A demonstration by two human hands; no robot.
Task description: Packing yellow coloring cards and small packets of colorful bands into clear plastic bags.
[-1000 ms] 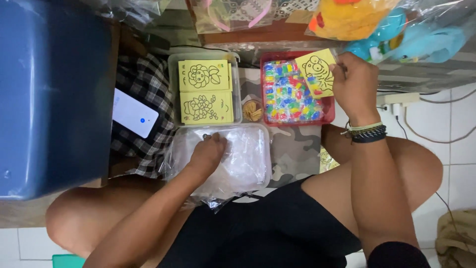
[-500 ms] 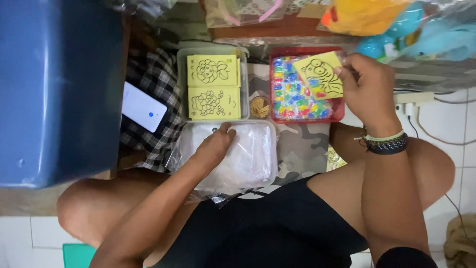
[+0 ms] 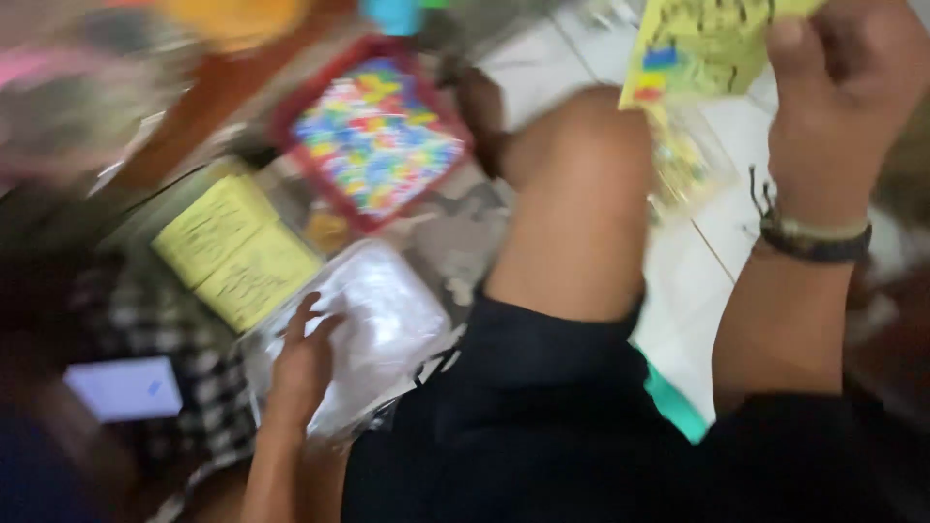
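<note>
Head view (tilted, blurred), steeply downward

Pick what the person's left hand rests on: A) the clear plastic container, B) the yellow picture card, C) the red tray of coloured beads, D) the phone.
A: the left hand lies flat on the clear plastic container, while the right hand holds the yellow picture card up.

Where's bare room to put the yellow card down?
Bare white floor tiles lie between the knee and the right hand's wrist. Left of the knee it is crowded: red tray, yellow sheets, clear bag under the left hand.
</note>
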